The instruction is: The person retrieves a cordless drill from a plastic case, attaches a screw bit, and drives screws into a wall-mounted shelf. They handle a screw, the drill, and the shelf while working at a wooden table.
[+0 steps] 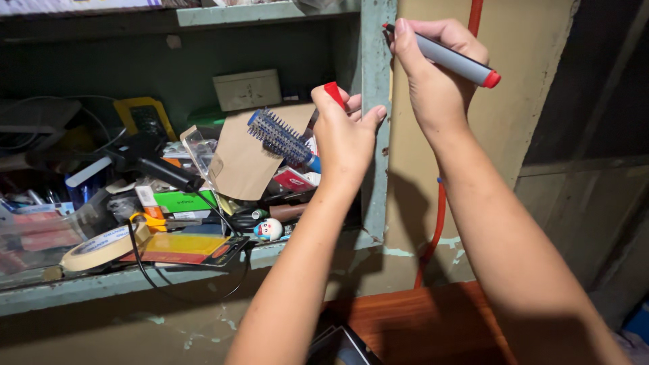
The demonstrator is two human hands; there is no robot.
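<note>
Marker (454,61) sits in the right hand (433,74), up against the green shelf post (376,122). Grey barrel, red end pointing right and slightly down; tip end at upper left, at the post edge. Long axis runs upper left to lower right. Right fingers curl around the barrel, pinching it near the tip — wrist bent, forearm rising from lower right.

Left hand (345,132) pinches a red cap (334,92) between thumb and fingers, fingertips resting on the post; forearm rises from below.

On the shelf just left: round brush (280,138) with blue handle, brown paper bag (247,159), beige box (247,89) behind, green box (179,201), yellow-red flat pack (177,247), tape roll (101,247). Red hose (436,223) runs down the wall.
</note>
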